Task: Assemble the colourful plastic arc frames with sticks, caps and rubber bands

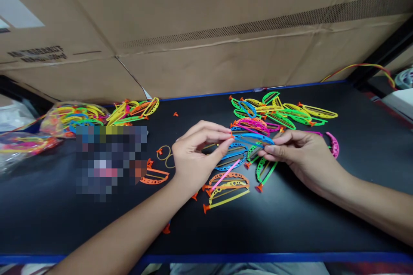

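A blue bow point(253, 139) is being pinched by the fingers of the left hand point(200, 154) and right hand point(300, 154) above the black tabletop point(361, 180); open black surface is being shown before its blue front edge point(258, 258), and the carton print point(37, 53) is being seen only as unreadable blur.
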Tool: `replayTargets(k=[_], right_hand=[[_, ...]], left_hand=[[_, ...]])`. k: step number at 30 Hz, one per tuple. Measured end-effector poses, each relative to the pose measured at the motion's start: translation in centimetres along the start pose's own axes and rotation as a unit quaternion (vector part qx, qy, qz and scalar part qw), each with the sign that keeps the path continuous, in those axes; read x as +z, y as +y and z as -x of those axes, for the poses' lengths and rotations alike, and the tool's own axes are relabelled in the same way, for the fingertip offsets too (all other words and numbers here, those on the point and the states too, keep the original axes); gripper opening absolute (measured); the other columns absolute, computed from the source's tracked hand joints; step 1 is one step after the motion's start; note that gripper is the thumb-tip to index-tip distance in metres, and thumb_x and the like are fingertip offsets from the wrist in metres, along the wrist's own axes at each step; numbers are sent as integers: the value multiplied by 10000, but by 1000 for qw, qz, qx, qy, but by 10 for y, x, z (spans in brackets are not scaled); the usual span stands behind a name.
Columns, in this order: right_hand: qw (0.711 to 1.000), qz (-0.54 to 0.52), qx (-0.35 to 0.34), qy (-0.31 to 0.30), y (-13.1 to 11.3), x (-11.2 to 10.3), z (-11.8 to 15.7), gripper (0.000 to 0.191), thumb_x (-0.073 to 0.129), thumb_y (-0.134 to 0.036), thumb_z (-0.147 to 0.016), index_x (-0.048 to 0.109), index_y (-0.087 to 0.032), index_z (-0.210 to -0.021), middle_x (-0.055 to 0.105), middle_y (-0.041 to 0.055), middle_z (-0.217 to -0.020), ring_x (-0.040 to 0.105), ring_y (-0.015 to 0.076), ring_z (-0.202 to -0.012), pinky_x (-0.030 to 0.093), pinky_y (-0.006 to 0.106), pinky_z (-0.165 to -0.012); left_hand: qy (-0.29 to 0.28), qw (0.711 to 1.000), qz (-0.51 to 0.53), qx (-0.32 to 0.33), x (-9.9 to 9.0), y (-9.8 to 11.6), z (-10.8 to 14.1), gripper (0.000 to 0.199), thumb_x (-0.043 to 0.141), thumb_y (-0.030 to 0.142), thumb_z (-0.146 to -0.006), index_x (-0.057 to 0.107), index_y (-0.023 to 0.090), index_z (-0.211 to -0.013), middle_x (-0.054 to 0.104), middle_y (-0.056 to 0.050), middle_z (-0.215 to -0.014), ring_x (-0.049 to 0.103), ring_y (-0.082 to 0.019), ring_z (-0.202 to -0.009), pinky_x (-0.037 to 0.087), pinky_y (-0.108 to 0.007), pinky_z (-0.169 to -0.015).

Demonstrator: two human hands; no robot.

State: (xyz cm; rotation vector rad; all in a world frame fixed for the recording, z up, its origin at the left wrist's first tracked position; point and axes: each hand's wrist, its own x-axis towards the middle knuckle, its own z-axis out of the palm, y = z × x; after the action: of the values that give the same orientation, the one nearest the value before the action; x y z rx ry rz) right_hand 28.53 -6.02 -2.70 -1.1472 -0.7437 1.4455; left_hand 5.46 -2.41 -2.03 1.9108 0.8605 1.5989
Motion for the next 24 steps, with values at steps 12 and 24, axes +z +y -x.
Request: replayTargets(k=[12,24], right_hand=[[999,17,-23,-36,4,0,0,341,1046,-282,-599,731,-199,-700,802,34,-704,822,227,-663,701,255,-641],[998,27,-30,-38,3,-2,1,346,1054,-295,-579,734,-194,-661,789,29,-699,825,238,-679,708,284,-660]], left_hand=[[6,1000,-11,13,1,3,1,121,870,103,-838,809,208,-846,798,-32,-860,772,-160,-825,660,-302,-768],[-26,1000,-9,11,0,1,4,127,871,109,-835,791,198,-795,796,-44,-872,770,-160,-794,660,-305,-764]])
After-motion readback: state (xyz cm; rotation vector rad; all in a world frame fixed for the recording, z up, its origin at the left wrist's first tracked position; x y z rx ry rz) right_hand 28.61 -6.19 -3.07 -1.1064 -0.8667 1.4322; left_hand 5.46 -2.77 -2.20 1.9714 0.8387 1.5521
